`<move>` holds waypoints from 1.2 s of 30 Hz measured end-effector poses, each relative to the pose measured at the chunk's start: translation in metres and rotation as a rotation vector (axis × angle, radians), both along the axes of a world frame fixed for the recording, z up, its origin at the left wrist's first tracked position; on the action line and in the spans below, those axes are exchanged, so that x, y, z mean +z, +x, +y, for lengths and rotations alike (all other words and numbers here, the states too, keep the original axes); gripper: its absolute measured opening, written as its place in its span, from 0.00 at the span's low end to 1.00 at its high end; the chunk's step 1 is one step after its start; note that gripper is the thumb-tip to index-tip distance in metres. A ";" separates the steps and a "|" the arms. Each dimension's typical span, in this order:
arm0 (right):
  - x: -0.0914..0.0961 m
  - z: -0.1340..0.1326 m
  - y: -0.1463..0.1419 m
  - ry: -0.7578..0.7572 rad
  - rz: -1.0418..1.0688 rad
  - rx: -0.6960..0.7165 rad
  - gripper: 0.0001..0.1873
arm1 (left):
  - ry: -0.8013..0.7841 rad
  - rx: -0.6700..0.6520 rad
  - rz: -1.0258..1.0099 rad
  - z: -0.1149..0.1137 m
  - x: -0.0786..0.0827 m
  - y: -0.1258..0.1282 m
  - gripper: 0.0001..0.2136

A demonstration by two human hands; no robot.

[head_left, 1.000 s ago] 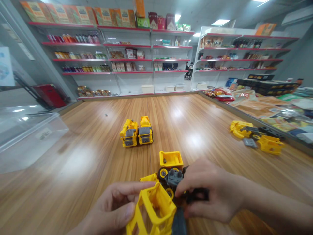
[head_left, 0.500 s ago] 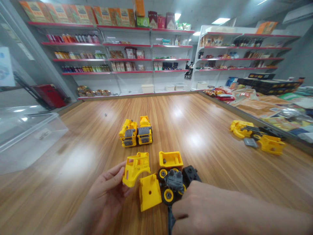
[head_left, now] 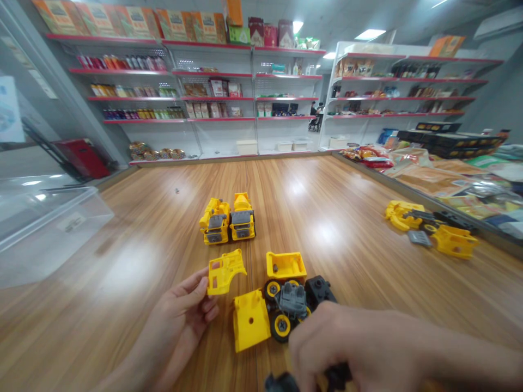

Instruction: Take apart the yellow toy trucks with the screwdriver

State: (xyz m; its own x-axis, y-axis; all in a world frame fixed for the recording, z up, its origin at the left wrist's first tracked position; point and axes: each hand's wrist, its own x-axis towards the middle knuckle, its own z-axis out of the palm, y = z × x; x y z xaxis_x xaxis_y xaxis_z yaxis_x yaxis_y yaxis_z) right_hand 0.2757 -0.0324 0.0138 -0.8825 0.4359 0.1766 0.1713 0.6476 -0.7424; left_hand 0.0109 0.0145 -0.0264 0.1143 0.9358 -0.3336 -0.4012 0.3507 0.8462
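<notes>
My left hand (head_left: 186, 313) rests on the wooden table (head_left: 327, 218) with its fingertips on a yellow toy cab part (head_left: 224, 270) that lies flat on the wood. Beside it lie a yellow panel (head_left: 249, 328), a yellow dump bed (head_left: 285, 265), yellow wheels (head_left: 277, 308), a grey part (head_left: 293, 298) and a black part (head_left: 320, 288). My right hand (head_left: 351, 345) is closed around a black toy piece (head_left: 286, 382) at the bottom edge; most of that piece is hidden.
Two assembled yellow toy trucks (head_left: 227, 220) stand side by side further out. More yellow and black toy parts (head_left: 433, 227) lie at the right. A clear plastic bin (head_left: 44, 228) sits at the left. Store shelves (head_left: 204, 98) line the back.
My left hand carried the yellow cab part forward and laid it flat on the table. My right hand drew back toward me with the black piece.
</notes>
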 end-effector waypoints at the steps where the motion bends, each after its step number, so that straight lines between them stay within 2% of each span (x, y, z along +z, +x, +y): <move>1: 0.001 0.003 0.002 -0.047 0.073 -0.112 0.05 | 0.003 0.002 0.002 0.000 0.000 0.000 0.08; 3: 0.002 0.011 0.009 -0.070 0.141 -0.401 0.05 | 0.008 0.005 0.002 0.000 -0.001 0.000 0.09; 5: 0.001 0.020 0.017 -0.007 0.121 -0.642 0.03 | 0.019 0.000 0.002 0.001 -0.003 -0.001 0.12; 7: -0.002 0.028 0.023 0.097 0.072 -0.752 0.02 | 0.024 -0.017 0.005 0.001 -0.005 -0.001 0.14; 9: -0.006 0.033 0.027 0.184 0.009 -0.779 0.01 | 0.029 -0.043 0.017 0.001 -0.006 0.000 0.15; 13: -0.010 0.034 0.028 0.268 -0.105 -0.754 0.02 | 0.047 -0.057 0.049 0.000 -0.006 0.000 0.15; 18: -0.011 0.035 0.027 0.293 -0.165 -0.738 0.04 | 0.060 -0.073 0.056 -0.001 -0.005 0.000 0.15; 24: -0.014 0.039 0.028 0.333 -0.138 -0.827 0.04 | 0.088 -0.067 0.068 0.000 -0.006 0.001 0.18; 27: -0.012 0.034 0.025 0.336 -0.052 -0.821 0.04 | 0.162 -0.056 0.143 -0.004 -0.003 0.002 0.16; 29: -0.009 0.027 0.021 0.327 0.019 -0.759 0.06 | 0.242 -0.067 0.238 -0.008 0.000 0.001 0.15; 32: -0.008 0.015 0.012 0.348 0.067 -0.592 0.12 | 0.327 -0.140 0.357 -0.016 0.006 0.000 0.14; 34: -0.007 0.008 0.006 0.392 0.047 -0.470 0.14 | 0.358 -0.199 0.370 -0.021 0.009 0.000 0.12; 36: -0.008 0.003 0.001 0.426 0.049 -0.412 0.13 | 0.391 -0.254 0.370 -0.024 0.010 0.000 0.12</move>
State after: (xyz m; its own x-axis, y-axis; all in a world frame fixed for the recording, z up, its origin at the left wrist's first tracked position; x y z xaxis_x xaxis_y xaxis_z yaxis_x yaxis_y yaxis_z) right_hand 0.2770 -0.0289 0.0059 -0.6418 0.6227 0.4476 0.4444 0.7777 -0.4447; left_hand 0.0111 -0.0095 -0.0161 0.2925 0.9558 -0.0299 0.0006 0.0311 0.9995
